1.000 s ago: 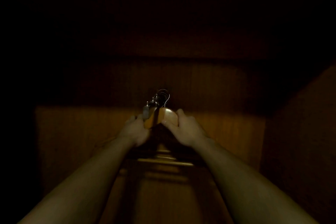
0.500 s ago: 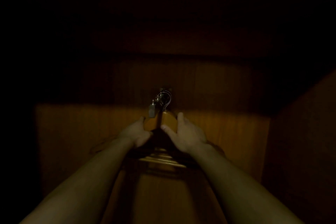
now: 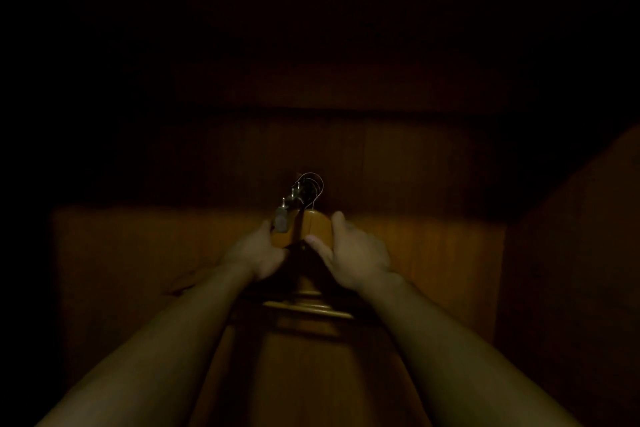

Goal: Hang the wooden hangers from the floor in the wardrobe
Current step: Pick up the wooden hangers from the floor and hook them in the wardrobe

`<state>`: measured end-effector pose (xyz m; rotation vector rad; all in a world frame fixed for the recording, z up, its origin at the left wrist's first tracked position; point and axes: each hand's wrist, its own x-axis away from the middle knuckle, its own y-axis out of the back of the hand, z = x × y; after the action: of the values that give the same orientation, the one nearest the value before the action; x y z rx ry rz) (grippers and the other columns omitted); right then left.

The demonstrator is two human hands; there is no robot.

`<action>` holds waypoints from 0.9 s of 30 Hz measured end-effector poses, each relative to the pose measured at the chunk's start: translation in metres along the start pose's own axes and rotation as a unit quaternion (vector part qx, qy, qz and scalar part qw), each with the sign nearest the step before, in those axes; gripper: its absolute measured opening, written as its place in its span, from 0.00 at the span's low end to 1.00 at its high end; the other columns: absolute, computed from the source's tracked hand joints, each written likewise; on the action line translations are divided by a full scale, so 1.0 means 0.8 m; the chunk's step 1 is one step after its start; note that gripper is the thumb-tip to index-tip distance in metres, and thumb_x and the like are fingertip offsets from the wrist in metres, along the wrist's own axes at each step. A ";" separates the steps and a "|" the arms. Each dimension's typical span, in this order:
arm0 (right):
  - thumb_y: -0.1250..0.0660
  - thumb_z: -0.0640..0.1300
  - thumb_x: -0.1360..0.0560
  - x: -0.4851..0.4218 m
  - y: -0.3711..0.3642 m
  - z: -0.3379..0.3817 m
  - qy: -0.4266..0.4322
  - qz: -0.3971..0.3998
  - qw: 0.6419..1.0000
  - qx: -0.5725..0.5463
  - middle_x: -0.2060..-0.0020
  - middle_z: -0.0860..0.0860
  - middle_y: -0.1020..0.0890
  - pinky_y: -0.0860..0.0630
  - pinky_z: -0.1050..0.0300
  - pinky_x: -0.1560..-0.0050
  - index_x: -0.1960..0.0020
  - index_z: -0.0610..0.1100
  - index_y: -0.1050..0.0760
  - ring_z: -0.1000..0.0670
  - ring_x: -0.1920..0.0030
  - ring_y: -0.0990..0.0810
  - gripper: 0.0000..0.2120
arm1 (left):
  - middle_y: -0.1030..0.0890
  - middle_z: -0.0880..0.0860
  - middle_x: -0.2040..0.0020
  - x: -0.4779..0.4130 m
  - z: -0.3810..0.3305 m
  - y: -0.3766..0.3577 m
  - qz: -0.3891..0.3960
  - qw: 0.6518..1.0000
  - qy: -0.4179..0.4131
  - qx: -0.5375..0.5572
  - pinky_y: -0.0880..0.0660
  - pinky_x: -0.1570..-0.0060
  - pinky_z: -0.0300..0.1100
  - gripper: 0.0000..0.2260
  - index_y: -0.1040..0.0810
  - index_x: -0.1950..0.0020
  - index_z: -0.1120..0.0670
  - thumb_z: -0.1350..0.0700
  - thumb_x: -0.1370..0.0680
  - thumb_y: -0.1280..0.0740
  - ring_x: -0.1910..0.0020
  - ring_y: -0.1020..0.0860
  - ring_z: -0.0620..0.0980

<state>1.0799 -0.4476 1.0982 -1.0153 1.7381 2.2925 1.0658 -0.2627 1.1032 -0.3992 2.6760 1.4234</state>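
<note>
Pinching the bunch of wooden hangers point(image 3: 313, 224) at centre frame, my left hand point(image 3: 258, 253) is closed on its left face while my right hand point(image 3: 351, 253) lies looser, fingers partly spread on the right, probably to keep them stacked. Their metal hooks point(image 3: 308, 189) point up into the dim wardrobe point(image 3: 433, 166), likely seeking the rail, which I can't make out.

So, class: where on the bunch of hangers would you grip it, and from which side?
Grip the wooden neck of the hangers, just under the metal hooks, one palm on each flat face. The bunch stands edge-on to the person, hooks up and pointing away, so the left hand and right hand meeting from opposite sides probably keep it stacked and the hooks free.
</note>
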 end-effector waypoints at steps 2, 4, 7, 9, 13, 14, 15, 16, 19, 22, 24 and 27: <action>0.52 0.70 0.22 0.000 -0.003 0.003 0.001 0.005 1.000 -0.008 0.48 0.49 0.21 0.20 0.48 0.53 0.34 0.49 0.38 0.48 0.53 0.20 0.29 | 0.23 0.52 0.53 -0.001 0.003 0.004 0.008 1.000 0.002 -0.004 0.32 0.62 0.42 0.13 0.28 0.42 0.51 0.48 0.24 0.34 0.58 0.26 0.49; 0.51 0.69 0.21 -0.003 -0.003 0.007 0.005 0.006 1.000 -0.016 0.50 0.49 0.21 0.21 0.49 0.55 0.34 0.49 0.38 0.48 0.55 0.20 0.28 | 0.21 0.53 0.55 -0.004 0.005 0.009 0.018 1.000 0.003 0.001 0.32 0.64 0.41 0.13 0.27 0.46 0.52 0.47 0.26 0.35 0.62 0.26 0.49; 0.51 0.67 0.20 -0.008 0.001 0.010 0.008 0.004 1.000 -0.025 0.52 0.50 0.22 0.26 0.52 0.60 0.36 0.47 0.37 0.48 0.58 0.23 0.26 | 0.21 0.56 0.53 -0.009 0.006 0.015 0.042 0.999 -0.005 -0.019 0.31 0.59 0.42 0.20 0.26 0.49 0.54 0.42 0.34 0.41 0.61 0.26 0.51; 0.50 0.67 0.20 -0.009 0.003 0.011 0.009 0.012 1.000 -0.027 0.54 0.50 0.24 0.28 0.53 0.60 0.35 0.47 0.37 0.48 0.58 0.24 0.26 | 0.21 0.57 0.52 -0.008 0.008 0.015 0.041 0.999 -0.002 -0.025 0.31 0.58 0.42 0.22 0.26 0.50 0.54 0.41 0.36 0.42 0.59 0.25 0.52; 0.50 0.68 0.20 0.000 -0.009 0.012 0.013 0.022 0.999 -0.027 0.52 0.49 0.21 0.20 0.47 0.53 0.35 0.49 0.39 0.47 0.55 0.20 0.26 | 0.20 0.52 0.54 -0.004 0.019 0.007 0.027 1.000 0.011 0.012 0.29 0.61 0.42 0.20 0.25 0.42 0.53 0.46 0.31 0.34 0.60 0.23 0.50; 0.51 0.68 0.21 0.002 -0.013 0.011 0.013 0.019 0.999 -0.029 0.51 0.49 0.21 0.20 0.46 0.52 0.34 0.49 0.39 0.47 0.55 0.19 0.26 | 0.20 0.52 0.53 -0.003 0.021 0.004 0.019 1.000 0.012 0.016 0.28 0.61 0.42 0.21 0.26 0.40 0.52 0.46 0.31 0.33 0.59 0.22 0.50; 0.51 0.68 0.21 0.004 -0.017 0.011 0.012 0.014 0.999 -0.033 0.51 0.50 0.21 0.20 0.46 0.52 0.34 0.49 0.39 0.47 0.54 0.20 0.26 | 0.20 0.51 0.52 -0.003 0.024 0.001 0.012 1.000 0.013 0.016 0.26 0.59 0.43 0.22 0.27 0.37 0.50 0.47 0.30 0.33 0.57 0.21 0.51; 0.51 0.69 0.21 0.005 -0.020 0.011 0.011 0.007 0.999 -0.035 0.49 0.50 0.21 0.20 0.46 0.52 0.34 0.50 0.39 0.48 0.54 0.20 0.26 | 0.20 0.51 0.51 -0.002 0.024 -0.002 0.006 1.000 0.013 0.017 0.24 0.56 0.44 0.23 0.29 0.36 0.49 0.48 0.29 0.33 0.56 0.20 0.51; 0.51 0.69 0.21 0.005 -0.022 0.010 0.007 -0.011 1.000 -0.024 0.45 0.49 0.22 0.21 0.47 0.51 0.34 0.50 0.39 0.47 0.51 0.20 0.27 | 0.20 0.52 0.46 -0.003 0.025 -0.006 -0.005 1.000 0.018 0.011 0.23 0.47 0.48 0.27 0.32 0.32 0.47 0.46 0.30 0.33 0.51 0.20 0.54; 0.52 0.69 0.21 0.008 -0.024 0.007 0.006 -0.021 1.000 -0.015 0.42 0.48 0.23 0.23 0.51 0.54 0.32 0.49 0.39 0.46 0.50 0.20 0.29 | 0.22 0.54 0.38 -0.002 0.027 -0.011 -0.036 0.999 0.021 -0.018 0.27 0.39 0.53 0.29 0.35 0.28 0.46 0.44 0.29 0.34 0.42 0.23 0.57; 0.52 0.69 0.21 0.011 -0.024 0.005 0.003 -0.022 1.000 -0.014 0.41 0.48 0.24 0.24 0.51 0.55 0.31 0.49 0.39 0.46 0.48 0.21 0.29 | 0.23 0.54 0.36 -0.001 0.028 -0.015 -0.045 0.998 0.024 -0.031 0.29 0.36 0.54 0.29 0.37 0.27 0.46 0.44 0.27 0.34 0.39 0.24 0.57; 0.51 0.70 0.22 0.015 -0.025 0.001 -0.005 -0.025 1.000 -0.002 0.42 0.48 0.24 0.21 0.48 0.51 0.31 0.50 0.40 0.46 0.47 0.21 0.29 | 0.24 0.53 0.36 -0.002 0.030 -0.018 -0.051 0.998 0.016 -0.033 0.29 0.37 0.55 0.29 0.37 0.27 0.47 0.43 0.26 0.33 0.39 0.25 0.56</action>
<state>1.0792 -0.4436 1.0755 -1.0350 1.6856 2.2690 1.0699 -0.2504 1.0787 -0.5600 2.5972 1.4914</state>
